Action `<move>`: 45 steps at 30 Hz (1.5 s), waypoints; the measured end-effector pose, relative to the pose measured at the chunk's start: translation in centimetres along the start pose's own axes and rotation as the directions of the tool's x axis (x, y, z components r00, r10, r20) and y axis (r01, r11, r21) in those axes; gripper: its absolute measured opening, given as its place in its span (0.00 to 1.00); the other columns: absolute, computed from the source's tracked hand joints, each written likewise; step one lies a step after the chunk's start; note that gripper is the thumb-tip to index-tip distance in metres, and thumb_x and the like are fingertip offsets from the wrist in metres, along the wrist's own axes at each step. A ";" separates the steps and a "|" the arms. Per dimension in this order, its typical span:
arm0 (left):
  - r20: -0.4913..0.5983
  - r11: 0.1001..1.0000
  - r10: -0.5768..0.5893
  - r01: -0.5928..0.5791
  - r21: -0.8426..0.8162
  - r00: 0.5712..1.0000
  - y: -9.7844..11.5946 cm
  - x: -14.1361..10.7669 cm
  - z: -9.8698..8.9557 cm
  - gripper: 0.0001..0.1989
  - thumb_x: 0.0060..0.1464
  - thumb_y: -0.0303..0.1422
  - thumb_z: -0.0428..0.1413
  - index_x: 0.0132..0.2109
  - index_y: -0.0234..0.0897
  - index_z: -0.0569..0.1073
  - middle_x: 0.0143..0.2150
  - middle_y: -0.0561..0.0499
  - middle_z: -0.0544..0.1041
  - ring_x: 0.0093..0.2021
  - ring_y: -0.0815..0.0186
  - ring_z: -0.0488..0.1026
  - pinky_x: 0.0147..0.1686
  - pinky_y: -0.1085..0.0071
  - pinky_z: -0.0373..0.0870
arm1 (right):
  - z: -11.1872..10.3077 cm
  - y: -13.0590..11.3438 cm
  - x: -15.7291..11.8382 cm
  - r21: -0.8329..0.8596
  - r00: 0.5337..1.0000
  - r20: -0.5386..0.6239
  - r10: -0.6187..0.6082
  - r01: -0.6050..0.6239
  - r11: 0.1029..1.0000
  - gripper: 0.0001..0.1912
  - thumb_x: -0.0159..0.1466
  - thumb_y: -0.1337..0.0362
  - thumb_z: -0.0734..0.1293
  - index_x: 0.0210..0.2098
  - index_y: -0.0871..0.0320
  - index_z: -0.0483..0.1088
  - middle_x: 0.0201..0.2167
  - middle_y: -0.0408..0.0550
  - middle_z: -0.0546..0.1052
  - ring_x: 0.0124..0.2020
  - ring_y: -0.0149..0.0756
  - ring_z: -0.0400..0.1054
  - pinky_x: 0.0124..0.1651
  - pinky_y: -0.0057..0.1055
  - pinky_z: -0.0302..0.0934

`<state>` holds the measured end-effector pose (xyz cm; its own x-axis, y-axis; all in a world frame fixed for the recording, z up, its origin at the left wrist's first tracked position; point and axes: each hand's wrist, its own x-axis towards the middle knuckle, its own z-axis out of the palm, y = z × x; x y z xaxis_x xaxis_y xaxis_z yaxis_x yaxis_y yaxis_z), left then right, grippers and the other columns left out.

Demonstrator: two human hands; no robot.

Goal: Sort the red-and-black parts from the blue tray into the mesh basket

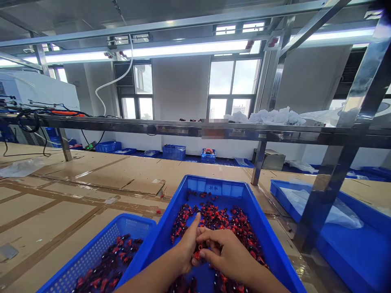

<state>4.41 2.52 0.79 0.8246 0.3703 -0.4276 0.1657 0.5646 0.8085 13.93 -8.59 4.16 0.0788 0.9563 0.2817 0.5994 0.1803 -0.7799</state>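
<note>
Blue crates [210,188] sit on a seemingly cardboard-covered table [76,179].

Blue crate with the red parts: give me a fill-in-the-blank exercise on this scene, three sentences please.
The crate under the left hand and right hand is ____. The small parts inside it are red and ____. The basket beside it has ____ walls.

Missing words: blue; black; perforated.

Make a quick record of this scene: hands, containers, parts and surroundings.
Left hand: thumb raised over the blue tray
Right hand: fingers at a small red part
Tray contents: red-and-black parts
Beside tray: blue mesh crate, holding similar parts
Beneath: cardboard
Far right: blue bin with plastic bag
</note>
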 end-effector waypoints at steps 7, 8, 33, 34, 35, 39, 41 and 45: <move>0.050 0.999 -0.027 0.026 0.030 0.998 0.3 -0.6 0.3 0.39 0.46 0.69 0.39 0.31 0.36 0.69 0.21 0.53 0.68 0.09 0.75 0.54 0.06 0.80 0.38 | -1.0 -0.2 -0.2 -0.058 0.991 0.114 -0.077 0.083 0.995 0.09 0.56 0.66 0.71 0.37 0.51 0.79 0.21 0.38 0.72 0.21 0.29 0.59 0.27 0.24 0.52; 0.045 0.999 -0.032 0.030 0.035 0.998 0.2 -0.6 0.3 0.39 0.45 0.70 0.39 0.31 0.36 0.69 0.21 0.53 0.68 0.09 0.75 0.54 0.06 0.81 0.38 | -1.0 -0.1 -0.2 -0.043 0.991 0.119 -0.067 0.073 0.996 0.09 0.56 0.66 0.71 0.37 0.51 0.80 0.21 0.39 0.73 0.21 0.29 0.60 0.27 0.24 0.52; -0.049 0.991 -0.011 0.018 0.129 0.999 1.1 -1.1 0.1 0.42 0.44 0.71 0.39 0.38 0.36 0.72 0.25 0.53 0.66 0.14 0.75 0.58 0.13 0.82 0.43 | -0.2 1.1 1.0 0.805 0.847 0.097 0.523 -0.376 0.459 0.15 0.56 0.51 0.65 0.26 0.55 0.59 0.13 0.33 0.61 0.09 0.21 0.46 0.09 0.18 0.34; -0.045 0.991 -0.015 0.021 0.131 0.999 1.1 -1.1 0.1 0.42 0.44 0.71 0.39 0.39 0.36 0.72 0.25 0.53 0.66 0.14 0.75 0.58 0.13 0.82 0.42 | -0.2 1.1 0.9 0.820 0.857 0.100 0.506 -0.359 0.446 0.15 0.56 0.51 0.65 0.26 0.55 0.59 0.13 0.33 0.61 0.09 0.21 0.46 0.09 0.18 0.34; -0.042 0.991 -0.018 0.024 0.133 0.999 1.1 -1.1 0.0 0.43 0.44 0.71 0.39 0.39 0.36 0.72 0.26 0.54 0.66 0.14 0.75 0.58 0.12 0.82 0.41 | -0.4 1.1 0.8 0.838 0.869 0.111 0.482 -0.343 0.424 0.16 0.56 0.51 0.65 0.26 0.55 0.59 0.13 0.33 0.61 0.09 0.21 0.46 0.09 0.18 0.35; -0.046 0.991 -0.005 0.011 0.136 0.999 1.2 -1.1 -0.3 0.42 0.43 0.71 0.39 0.39 0.36 0.72 0.27 0.54 0.66 0.15 0.76 0.59 0.12 0.82 0.38 | -1.1 1.1 0.4 0.887 0.910 0.186 0.370 -0.317 0.334 0.17 0.59 0.50 0.62 0.29 0.58 0.66 0.20 0.38 0.67 0.12 0.22 0.50 0.10 0.19 0.34; -0.046 0.994 0.005 0.001 0.112 0.999 1.0 -0.8 -0.5 0.42 0.43 0.71 0.39 0.39 0.37 0.72 0.27 0.54 0.67 0.15 0.76 0.59 0.12 0.82 0.37 | -1.1 0.9 0.3 0.841 0.921 0.164 0.354 -0.318 0.437 0.17 0.61 0.49 0.62 0.32 0.58 0.68 0.23 0.39 0.68 0.13 0.22 0.50 0.12 0.20 0.34; -0.097 0.998 0.049 -0.044 0.052 0.994 0.5 0.3 -1.3 0.42 0.44 0.70 0.37 0.39 0.36 0.71 0.23 0.54 0.67 0.14 0.74 0.58 0.12 0.80 0.39 | -0.2 0.2 0.1 0.288 0.989 -0.037 0.145 -0.128 0.949 0.10 0.56 0.57 0.71 0.34 0.56 0.75 0.19 0.38 0.69 0.18 0.26 0.59 0.23 0.23 0.52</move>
<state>4.00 3.86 0.56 0.7755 0.4669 -0.4249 0.1572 0.5090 0.8463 14.21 -8.52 4.12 0.1945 0.9630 0.1867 0.3296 0.1151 -0.9371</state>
